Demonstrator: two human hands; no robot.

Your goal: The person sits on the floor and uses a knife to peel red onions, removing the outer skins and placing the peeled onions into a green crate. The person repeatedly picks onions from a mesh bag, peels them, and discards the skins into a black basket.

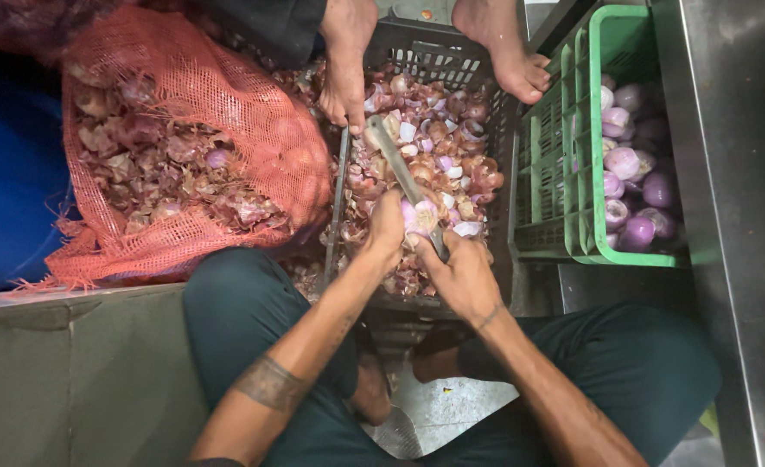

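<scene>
onion (419, 216) sits pinched in the fingers of the left hand (388, 227), held just above a dark crate (434, 52) heaped with purple and brown peels (443, 151). the right hand (462, 275) is curled tight round the handle of a knife (400, 169), whose long blade runs up and to the left from the onion, out over the peels. both forearms reach in from the bottom of the head view, over knees in dark green trousers. to the left of the crate lies an orange net sack (227, 112), open-mouthed and full of dry skins, touching the crate's left edge. to the right, just beside the dark crate, stands a green crate (590, 173) holding peeled purple onions (629, 164); a grey metal surface (737, 216) runs along its right side. at the top, another person's hand (346, 82) reaches down into the peels, fingers bent, though what they hold cannot be told, and a bare foot (508, 47) rests on the dark crate's far rim. blue sheet (6, 173) shows at the far left, behind the sack.
</scene>
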